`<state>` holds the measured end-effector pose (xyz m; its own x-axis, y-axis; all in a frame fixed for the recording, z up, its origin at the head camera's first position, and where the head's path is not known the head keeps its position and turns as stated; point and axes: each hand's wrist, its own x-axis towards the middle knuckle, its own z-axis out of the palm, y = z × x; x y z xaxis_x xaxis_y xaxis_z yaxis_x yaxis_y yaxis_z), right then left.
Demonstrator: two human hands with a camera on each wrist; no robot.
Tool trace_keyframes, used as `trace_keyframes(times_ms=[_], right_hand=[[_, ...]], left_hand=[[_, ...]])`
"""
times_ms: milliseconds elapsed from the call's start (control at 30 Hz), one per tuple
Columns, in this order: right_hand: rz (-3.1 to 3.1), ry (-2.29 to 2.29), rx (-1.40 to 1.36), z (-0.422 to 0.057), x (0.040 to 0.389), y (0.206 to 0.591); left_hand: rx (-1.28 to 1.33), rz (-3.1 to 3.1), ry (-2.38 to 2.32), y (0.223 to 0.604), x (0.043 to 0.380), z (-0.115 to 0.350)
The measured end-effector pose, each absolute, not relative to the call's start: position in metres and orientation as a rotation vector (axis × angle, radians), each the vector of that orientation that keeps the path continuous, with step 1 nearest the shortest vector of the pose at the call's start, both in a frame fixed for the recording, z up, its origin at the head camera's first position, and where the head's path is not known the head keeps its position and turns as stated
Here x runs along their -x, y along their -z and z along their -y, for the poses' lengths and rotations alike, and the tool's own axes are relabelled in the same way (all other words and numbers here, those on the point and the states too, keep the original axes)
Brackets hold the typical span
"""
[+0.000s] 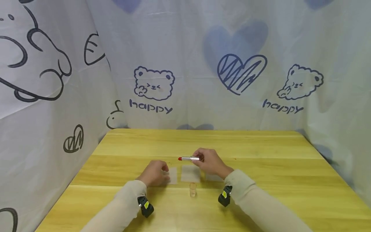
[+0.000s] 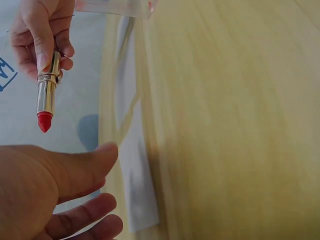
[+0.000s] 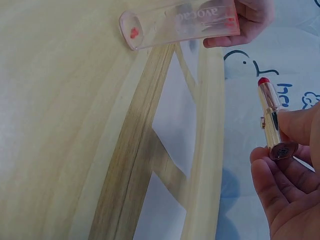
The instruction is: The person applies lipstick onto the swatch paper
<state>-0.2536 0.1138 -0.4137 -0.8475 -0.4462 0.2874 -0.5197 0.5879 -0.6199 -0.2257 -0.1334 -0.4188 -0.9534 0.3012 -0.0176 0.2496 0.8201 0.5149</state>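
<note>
My right hand (image 1: 213,162) pinches a lipstick (image 1: 189,158) by its base, in the air above the white paper pieces. The red bullet is exposed and points left in the head view; the metallic tube (image 3: 270,112) shows in the right wrist view. My left hand (image 1: 153,174) is beside the left paper piece (image 1: 173,176), thumb and fingers apart with nothing between them. A clear lipstick cap (image 1: 192,190) stands on the table in front of the middle paper piece (image 1: 190,174). Its side bears white lettering, and red smudges show on it in the right wrist view.
A third paper piece (image 1: 214,177) lies partly under my right forearm's line of sight. The wooden table (image 1: 275,161) reaches back to a white curtain (image 1: 197,106) with bear and heart drawings. Each wrist wears a black strap camera (image 1: 146,207).
</note>
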Motion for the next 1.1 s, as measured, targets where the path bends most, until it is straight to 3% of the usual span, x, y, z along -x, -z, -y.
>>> trace_keyframes(times_ms=[1100], right_hand=[[2.829, -1.007, -0.796, -0.089, 0.265, 0.425]], left_hand=[[-0.585, -2.937, -0.609, 0.432, 0.245, 0.127]])
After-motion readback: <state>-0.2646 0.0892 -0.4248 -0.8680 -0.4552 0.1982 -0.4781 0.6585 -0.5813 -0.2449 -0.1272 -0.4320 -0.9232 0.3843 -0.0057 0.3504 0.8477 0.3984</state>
